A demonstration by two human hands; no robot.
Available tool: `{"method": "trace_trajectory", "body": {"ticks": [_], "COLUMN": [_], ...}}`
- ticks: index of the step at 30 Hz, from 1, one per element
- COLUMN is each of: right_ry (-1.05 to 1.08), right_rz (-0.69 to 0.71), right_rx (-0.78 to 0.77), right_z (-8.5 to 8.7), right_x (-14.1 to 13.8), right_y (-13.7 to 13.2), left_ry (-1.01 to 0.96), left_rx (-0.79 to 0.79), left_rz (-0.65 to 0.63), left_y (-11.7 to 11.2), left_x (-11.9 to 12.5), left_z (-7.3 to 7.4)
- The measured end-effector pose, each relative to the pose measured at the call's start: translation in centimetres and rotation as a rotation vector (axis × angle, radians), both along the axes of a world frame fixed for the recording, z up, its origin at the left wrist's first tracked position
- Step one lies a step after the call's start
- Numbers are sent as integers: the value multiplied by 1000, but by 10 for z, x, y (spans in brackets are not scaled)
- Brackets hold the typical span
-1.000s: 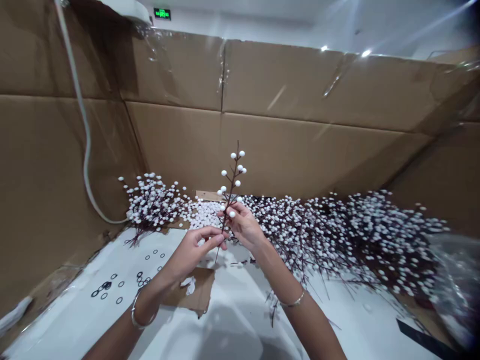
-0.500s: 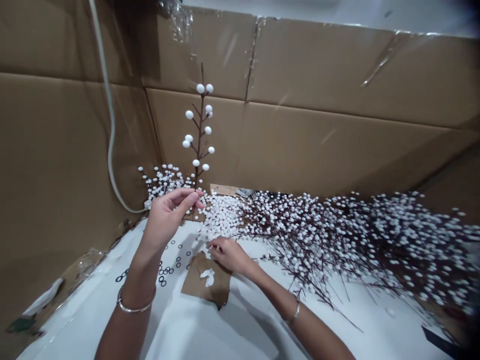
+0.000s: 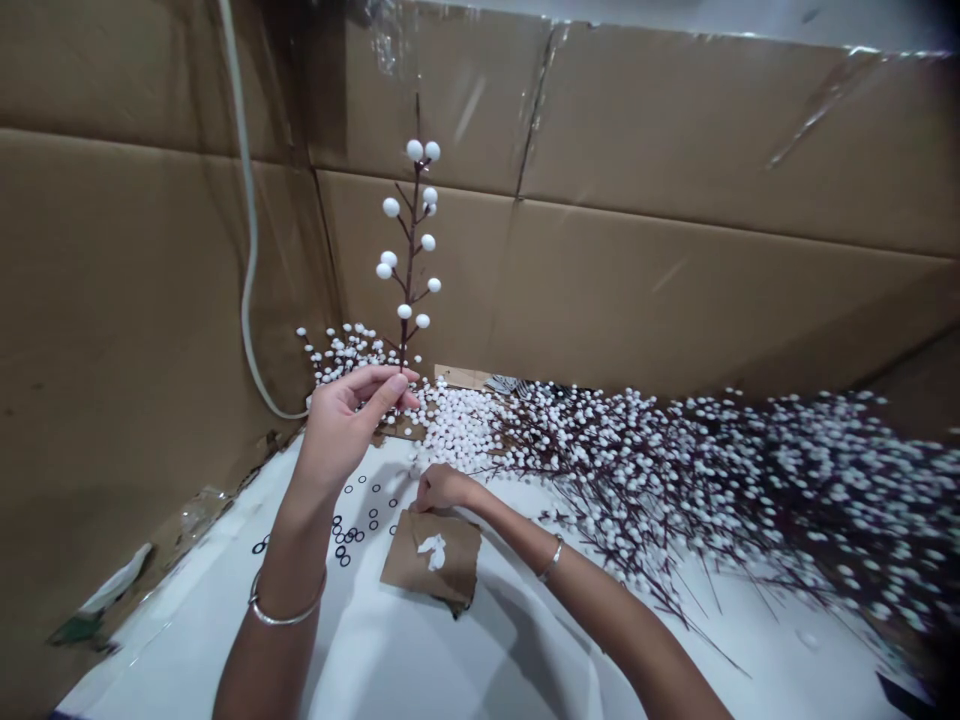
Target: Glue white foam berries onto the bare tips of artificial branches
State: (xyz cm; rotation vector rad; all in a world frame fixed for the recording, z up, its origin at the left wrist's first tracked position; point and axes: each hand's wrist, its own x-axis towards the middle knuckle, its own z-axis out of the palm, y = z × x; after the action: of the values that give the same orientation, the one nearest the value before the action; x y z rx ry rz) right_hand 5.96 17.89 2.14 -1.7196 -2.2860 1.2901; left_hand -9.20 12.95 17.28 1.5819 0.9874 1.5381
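Cardboard walls of brown corrugated board (image 3: 660, 285), seamed with clear tape, boxing in a white-covered work surface (image 3: 450, 660), seen from head height. Pale flexible cable (image 3: 249, 270) hung down the left corner. Long heap of dark twiggy branches studded with white foam berries (image 3: 720, 490) banked along the right side, by far the largest mass on show. Smaller bunch of berried sprigs (image 3: 346, 352) gathered at the far left, with a drift of loose white berries (image 3: 459, 425) lying between the two. Most of the pile left lying, only one piece lifted clear: a slender brown sprig with round white berries (image 3: 409, 235), held upright above the loose berries in the left hand (image 3: 346, 425), its stem pinched firmly between thumb and fingers. Right hand (image 3: 442, 488) lowered well below it, fingers curled together at the edge of a torn brown cardboard scrap (image 3: 430, 555), nothing visible between them, any hold on something small impossible to tell. Crumpled white fragment (image 3: 433, 551) lying on that cardboard. Small black rubber rings (image 3: 352, 525) scattered on the surface just beside the left forearm (image 3: 300, 530). Silver bangle (image 3: 281, 610) circling that arm, thin silver bangle (image 3: 551, 560) on the right arm (image 3: 600, 590).
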Motion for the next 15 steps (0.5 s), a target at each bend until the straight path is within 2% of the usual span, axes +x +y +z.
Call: {"method": "trace_trajectory", "body": {"ticks": [4, 11, 15], "right_ry": [206, 549, 790], "right_rz": [-89, -233, -368], "right_rx": [-117, -316, -345], "right_z": [-6, 1, 5], "right_x": [8, 22, 32], "right_y": [6, 6, 0], "left_ry": [-6, 1, -7], "left_rx": [6, 4, -8], "left_rz": [-4, 4, -13], "left_y": [2, 6, 9], "left_x": [0, -1, 0], "left_z": [0, -3, -5]}}
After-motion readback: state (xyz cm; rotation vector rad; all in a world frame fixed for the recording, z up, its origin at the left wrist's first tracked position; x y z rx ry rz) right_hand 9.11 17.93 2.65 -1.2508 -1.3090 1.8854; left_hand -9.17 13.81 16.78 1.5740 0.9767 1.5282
